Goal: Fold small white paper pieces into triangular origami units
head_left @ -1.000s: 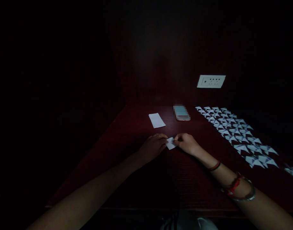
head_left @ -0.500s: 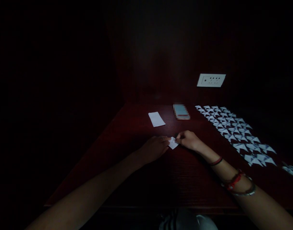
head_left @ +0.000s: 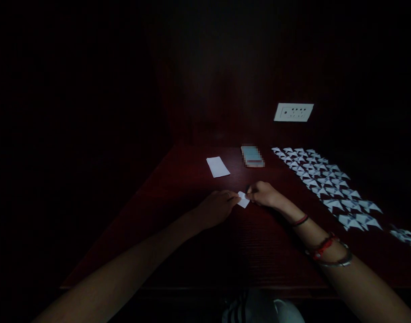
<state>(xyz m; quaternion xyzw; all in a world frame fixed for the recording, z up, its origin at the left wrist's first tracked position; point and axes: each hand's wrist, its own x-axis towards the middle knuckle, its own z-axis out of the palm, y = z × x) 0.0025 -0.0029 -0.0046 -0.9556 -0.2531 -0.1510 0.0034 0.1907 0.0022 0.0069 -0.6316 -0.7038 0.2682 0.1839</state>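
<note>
A small folded piece of white paper [head_left: 243, 200] lies between my two hands near the middle of the dark red table [head_left: 178, 179]. At its left edge, the fingertips of my left hand [head_left: 221, 204] are closed on the paper, with a ring on one finger. My right hand [head_left: 261, 194] pinches the paper's right side between thumb and fingers. Bracelets, one of them red, circle my right forearm. The finer creases of the paper are too small to make out.
A stack of white paper sheets [head_left: 218, 167] lies beyond my hands. Right of it is a phone-like object [head_left: 253, 156], blurred out. Rows of folded white paper shapes [head_left: 321, 179] cover the table's right side, with more at the far right [head_left: 405, 236]. A socket panel [head_left: 293, 112] sits on the back wall.
The view has shifted slightly, moving everything a little to the left. Both hands stay at the paper; my left fingers are drawn closer together on its edge.
</note>
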